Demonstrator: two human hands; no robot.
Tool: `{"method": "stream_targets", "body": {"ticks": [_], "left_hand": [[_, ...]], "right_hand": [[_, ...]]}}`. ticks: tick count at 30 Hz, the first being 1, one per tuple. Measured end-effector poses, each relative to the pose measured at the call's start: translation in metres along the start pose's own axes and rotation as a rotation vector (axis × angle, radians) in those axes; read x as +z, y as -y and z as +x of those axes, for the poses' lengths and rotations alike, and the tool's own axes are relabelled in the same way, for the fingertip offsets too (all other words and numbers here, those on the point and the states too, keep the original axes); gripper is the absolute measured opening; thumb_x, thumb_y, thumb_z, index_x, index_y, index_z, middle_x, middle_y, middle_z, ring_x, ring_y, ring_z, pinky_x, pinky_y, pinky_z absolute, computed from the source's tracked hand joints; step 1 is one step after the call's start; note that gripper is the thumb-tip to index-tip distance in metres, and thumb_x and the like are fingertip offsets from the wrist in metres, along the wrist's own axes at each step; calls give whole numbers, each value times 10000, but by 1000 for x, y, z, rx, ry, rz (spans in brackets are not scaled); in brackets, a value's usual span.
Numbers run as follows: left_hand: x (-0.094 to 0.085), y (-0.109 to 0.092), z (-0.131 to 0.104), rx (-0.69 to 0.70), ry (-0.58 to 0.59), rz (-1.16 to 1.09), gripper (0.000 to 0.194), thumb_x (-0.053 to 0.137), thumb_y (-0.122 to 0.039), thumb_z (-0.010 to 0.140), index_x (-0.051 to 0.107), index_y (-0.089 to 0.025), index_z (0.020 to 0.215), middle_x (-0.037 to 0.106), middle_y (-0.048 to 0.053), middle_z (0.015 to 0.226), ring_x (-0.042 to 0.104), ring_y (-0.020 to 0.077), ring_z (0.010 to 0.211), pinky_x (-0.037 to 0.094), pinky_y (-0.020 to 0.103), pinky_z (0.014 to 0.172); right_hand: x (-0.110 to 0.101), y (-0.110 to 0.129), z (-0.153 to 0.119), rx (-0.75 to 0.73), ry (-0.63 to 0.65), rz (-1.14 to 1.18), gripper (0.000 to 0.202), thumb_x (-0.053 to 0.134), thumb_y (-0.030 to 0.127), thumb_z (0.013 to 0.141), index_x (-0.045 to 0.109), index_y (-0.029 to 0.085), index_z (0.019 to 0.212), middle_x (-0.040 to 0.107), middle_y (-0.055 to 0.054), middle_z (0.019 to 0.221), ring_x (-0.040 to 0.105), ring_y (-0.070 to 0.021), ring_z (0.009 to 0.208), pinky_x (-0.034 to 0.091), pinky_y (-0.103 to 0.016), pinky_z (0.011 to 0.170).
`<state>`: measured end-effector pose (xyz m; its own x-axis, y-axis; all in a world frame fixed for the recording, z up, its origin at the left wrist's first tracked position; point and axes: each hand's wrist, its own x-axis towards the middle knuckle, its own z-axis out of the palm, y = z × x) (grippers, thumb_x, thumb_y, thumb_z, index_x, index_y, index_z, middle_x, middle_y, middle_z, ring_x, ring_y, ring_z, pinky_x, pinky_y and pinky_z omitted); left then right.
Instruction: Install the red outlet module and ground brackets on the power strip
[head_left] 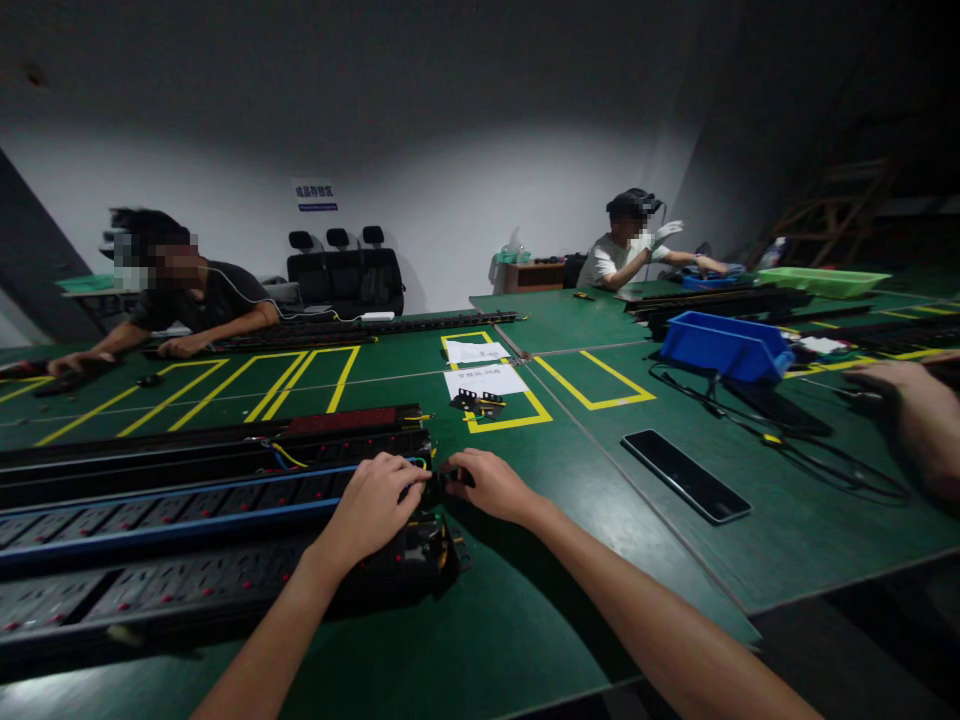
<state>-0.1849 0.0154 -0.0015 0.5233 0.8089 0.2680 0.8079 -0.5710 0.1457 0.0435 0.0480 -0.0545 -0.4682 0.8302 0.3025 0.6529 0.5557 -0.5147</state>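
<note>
Long power strips with black sockets and red dots lie side by side at the left. My left hand (384, 495) is closed over the right end of the blue-edged power strip (225, 517), fingertips at its wires. Just beyond that end, my right hand (491, 485) pinches a small black part (448, 474), partly hidden by the fingers. Nearest me is a black power strip (187, 592) with a black end piece (459, 550) at its right end. Behind the blue-edged one lies another strip with a red panel (341, 421) and loose wires.
Small black brackets (478, 403) lie by paper sheets (486, 381) on the green table (570, 560). Right of them are a phone (685, 475), a blue bin (724, 347), black cables (810, 460) and another person's hand (911, 410). Two people sit across the table.
</note>
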Motion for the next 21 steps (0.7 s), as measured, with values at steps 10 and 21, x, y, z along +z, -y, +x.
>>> {"method": "stream_targets", "body": {"ticks": [10,21], "left_hand": [[3,4,1,18,-25,6,254,528,-272,991,754,-276,1107,738,32,1080,616,249,1048,430,394,875],[0,-1,1,3,-19,-16,255,487,-264,984,693,-226,1130,729,51,1090,609,253,1045,436,409,897]], "right_hand": [[5,3,1,-1,-31,-18,221,741,240,882,703,205,1097,678,-33,911,591,-184,854,376,-264,734],[8,8,3,1,-59,81,228,710,153,837,711,194,1061,688,-26,886,591,-173,819,391,-257,726]]}}
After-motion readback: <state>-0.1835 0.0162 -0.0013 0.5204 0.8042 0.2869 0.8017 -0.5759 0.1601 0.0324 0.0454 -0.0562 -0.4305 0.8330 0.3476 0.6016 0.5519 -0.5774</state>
